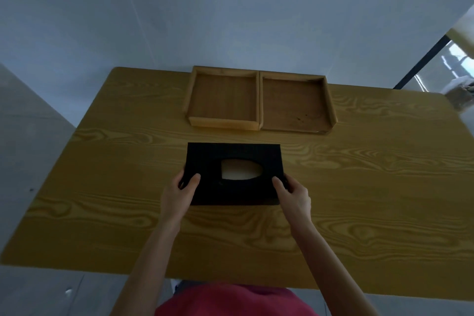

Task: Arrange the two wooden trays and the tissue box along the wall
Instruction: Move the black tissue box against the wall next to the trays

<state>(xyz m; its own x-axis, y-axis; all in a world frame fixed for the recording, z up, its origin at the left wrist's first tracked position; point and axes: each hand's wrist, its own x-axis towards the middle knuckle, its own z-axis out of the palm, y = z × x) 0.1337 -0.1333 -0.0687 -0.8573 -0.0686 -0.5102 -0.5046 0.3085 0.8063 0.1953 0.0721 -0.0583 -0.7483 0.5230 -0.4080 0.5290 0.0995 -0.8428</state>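
Hands grip the flat black rectangular tissue box at mid-tabletop: our left hand and right hand have fingers clamped on its two short ends. White tissue shows in its oval opening. Two shallow square wooden trays, left and right, sit touching, both bare inside, at the yellow wood-grain tabletop's far edge by the wall.

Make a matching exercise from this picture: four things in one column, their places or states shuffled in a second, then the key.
1. left tray
2. right tray
3. tissue box
4. left hand

A. gripped at both short ends, near the person
B. by the wall, near front edge without a rim
C. thumb on the box's top
D. by the wall, rimmed on all four sides

Pairs: 1-D, 2-B, 3-A, 4-C
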